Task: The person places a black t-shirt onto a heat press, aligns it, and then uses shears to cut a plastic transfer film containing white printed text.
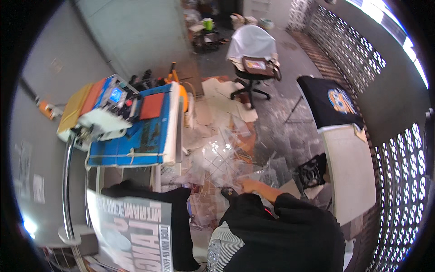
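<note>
A black T-shirt (pixel 182 226) lies at the lower left, below the heat press (pixel 113 106). Over it rests a pale, partly see-through sheet (pixel 131 235) with large grey printed lettering. My right hand (pixel 249 185) reaches out of a short black sleeve, low in front of my body, above the littered floor. Motion smears it, so its fingers cannot be made out and I see nothing held in it. My left hand does not show. My black top with a grey patterned panel (pixel 225 245) fills the lower middle.
A blue padded board (pixel 149 131) with cord round it sits beside the press. Clear plastic scraps (pixel 217 154) and cardboard (pixel 222 97) cover the floor. At the right stand a white table (pixel 351 172), a black printed shirt (pixel 330 102) and a black fan (pixel 310 172). An office chair (pixel 251 50) stands farther back.
</note>
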`<state>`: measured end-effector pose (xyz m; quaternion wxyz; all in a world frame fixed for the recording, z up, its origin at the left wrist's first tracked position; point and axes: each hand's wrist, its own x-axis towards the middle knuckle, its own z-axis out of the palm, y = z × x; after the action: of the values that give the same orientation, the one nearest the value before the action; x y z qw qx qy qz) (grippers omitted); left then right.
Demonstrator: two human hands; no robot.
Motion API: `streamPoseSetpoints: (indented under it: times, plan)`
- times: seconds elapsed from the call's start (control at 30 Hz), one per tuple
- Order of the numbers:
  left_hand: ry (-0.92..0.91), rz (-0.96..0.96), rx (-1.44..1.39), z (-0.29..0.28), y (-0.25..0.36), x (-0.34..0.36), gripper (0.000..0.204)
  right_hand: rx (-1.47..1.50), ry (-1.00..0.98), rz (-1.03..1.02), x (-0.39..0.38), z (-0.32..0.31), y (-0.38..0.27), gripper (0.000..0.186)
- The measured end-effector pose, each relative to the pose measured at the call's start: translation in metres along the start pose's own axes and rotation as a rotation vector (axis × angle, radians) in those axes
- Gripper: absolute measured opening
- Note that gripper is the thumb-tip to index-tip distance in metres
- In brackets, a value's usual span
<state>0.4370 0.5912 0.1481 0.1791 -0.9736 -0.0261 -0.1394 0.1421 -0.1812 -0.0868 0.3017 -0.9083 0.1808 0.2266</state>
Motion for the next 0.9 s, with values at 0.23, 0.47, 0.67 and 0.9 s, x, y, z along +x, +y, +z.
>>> streamPoseSetpoints:
  times: [0.23,0.47,0.67,0.9]
  plan:
    - [-0.396,-0.349,-0.518,0.047,0.065,-0.057,0.058,0.126,0.124,0.317,-0.035,-0.002,0.152,0.028]
    - [-0.179,-0.741,-0.957,0.057,-0.004,-0.039,0.055,0.302,-0.127,0.16,-0.022,-0.048,0.099,0.035]
    - [0.28,-0.604,-0.679,0.022,0.068,-0.117,0.059,-0.016,-0.332,0.08,-0.007,-0.081,0.052,0.031]
    - [0.068,-0.856,-0.81,-0.084,0.203,-0.308,0.063,-0.249,-0.467,-0.505,0.033,-0.043,-0.145,0.039]
